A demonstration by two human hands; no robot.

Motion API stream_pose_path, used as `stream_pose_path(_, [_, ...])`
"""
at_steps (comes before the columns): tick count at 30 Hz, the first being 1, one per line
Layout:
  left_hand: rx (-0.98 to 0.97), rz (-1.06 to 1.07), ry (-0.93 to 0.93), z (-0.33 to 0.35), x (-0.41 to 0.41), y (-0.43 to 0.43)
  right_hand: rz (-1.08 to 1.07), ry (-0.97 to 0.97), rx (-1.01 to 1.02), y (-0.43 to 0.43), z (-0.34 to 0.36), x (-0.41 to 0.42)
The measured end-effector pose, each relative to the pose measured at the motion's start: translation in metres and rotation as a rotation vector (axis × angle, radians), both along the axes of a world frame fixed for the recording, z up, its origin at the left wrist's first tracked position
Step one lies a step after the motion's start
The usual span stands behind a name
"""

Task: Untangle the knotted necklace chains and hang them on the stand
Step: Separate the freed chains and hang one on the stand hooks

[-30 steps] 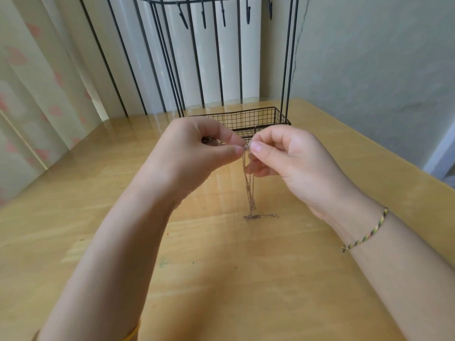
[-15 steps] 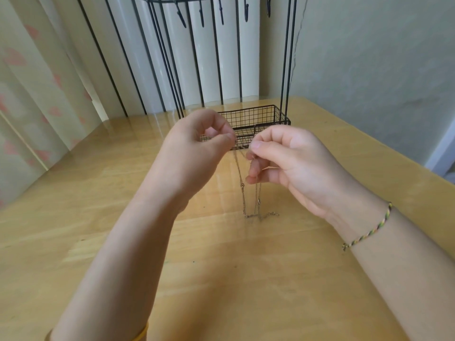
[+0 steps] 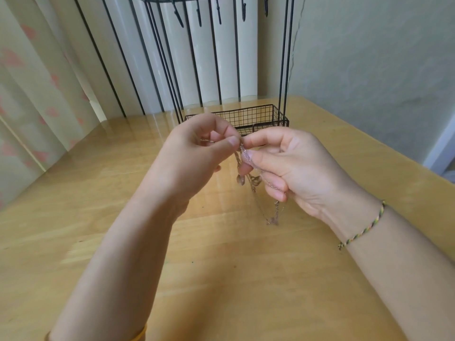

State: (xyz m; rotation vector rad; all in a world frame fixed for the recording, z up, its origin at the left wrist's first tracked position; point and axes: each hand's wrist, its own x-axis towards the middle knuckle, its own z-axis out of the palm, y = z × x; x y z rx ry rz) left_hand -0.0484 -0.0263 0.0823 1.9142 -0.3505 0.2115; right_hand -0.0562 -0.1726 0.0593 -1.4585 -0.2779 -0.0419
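glossy wooden table [image 3: 221,279], pale wall [image 3: 369,70], curtain [image 3: 37,82]

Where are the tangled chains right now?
Head view, centre: the chains are pinched between the left hand and right hand, above the table, just in front of the wire basket of the stand, with loose loops dangling below the right hand.

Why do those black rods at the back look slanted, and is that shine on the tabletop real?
Head view: the wide-angle lens splays the stand rods outward; a real pale glare sits on the glossy table near its basket; the thin chains look slightly smeared.
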Motion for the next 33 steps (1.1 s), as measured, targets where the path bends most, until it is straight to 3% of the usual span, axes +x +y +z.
stream_pose_path(11, [-0.041, -0.007, -0.055, -0.003, 0.001, -0.005, -0.202, -0.176, -0.152, -0.002, 0.002, 0.000])
stream_pose_path(27, [-0.321, 0.045, -0.058, -0.013, 0.004, -0.018, -0.090, 0.038, -0.002, -0.002, 0.005, 0.001])
stream_pose_path(30, [-0.293, 0.017, -0.045, -0.015, 0.003, -0.016, -0.105, 0.032, 0.053, -0.002, 0.006, 0.001])
stream_pose_path(33, [-0.133, 0.014, -0.084, -0.015, 0.005, -0.013, -0.124, 0.010, 0.060, -0.003, 0.005, 0.002])
